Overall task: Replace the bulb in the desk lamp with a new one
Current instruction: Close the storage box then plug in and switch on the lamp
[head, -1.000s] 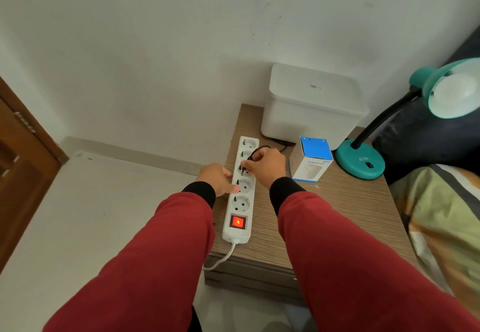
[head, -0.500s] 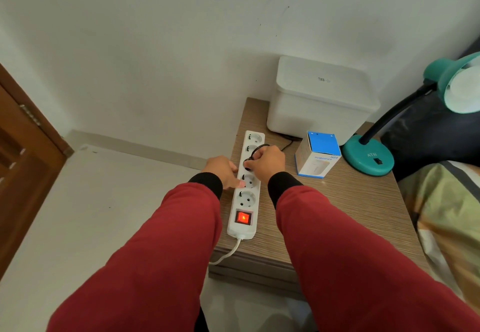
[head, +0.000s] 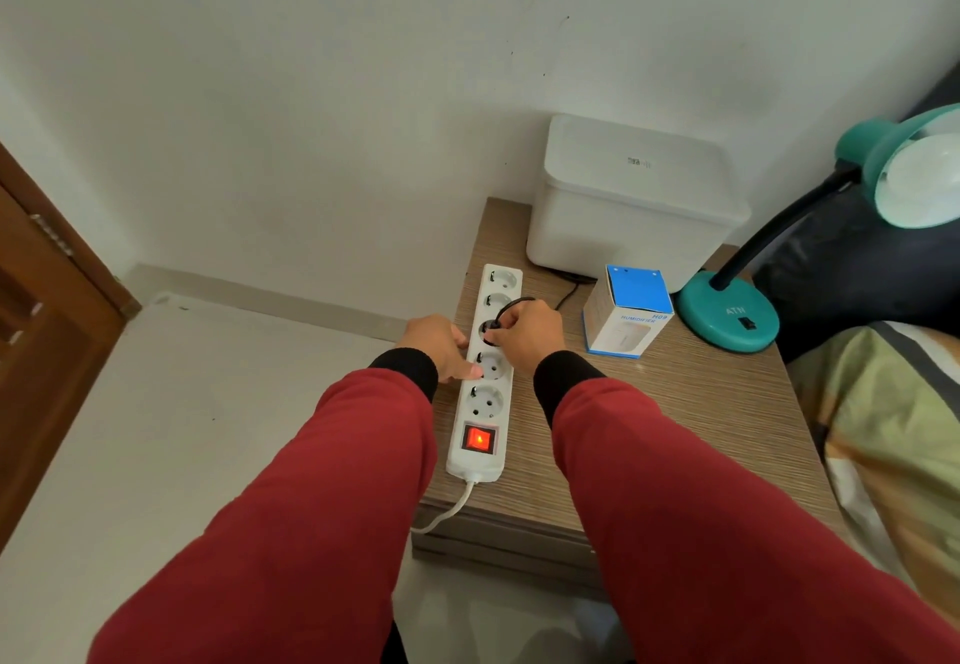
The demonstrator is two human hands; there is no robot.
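Observation:
A teal desk lamp (head: 730,312) stands at the right of the wooden bedside table (head: 675,419), its shade (head: 914,170) turned toward me with a white bulb (head: 922,172) inside. A white power strip (head: 485,377) with a lit red switch lies along the table's left side. My right hand (head: 527,333) grips a black plug (head: 491,333) at the strip's third socket, its cord looping over my fingers. My left hand (head: 439,346) presses on the strip's left edge, holding it down. A small blue and white box (head: 626,318) stands between strip and lamp.
A large white lidded appliance (head: 634,201) sits at the back of the table against the wall. A bed with a patterned blanket (head: 893,435) and dark pillow (head: 852,268) borders the table's right. A wooden door (head: 41,331) stands at the left, with pale floor between.
My view has shifted slightly closer and leftward. My right hand has settled the black plug against the third socket; my left hand stays on the strip.

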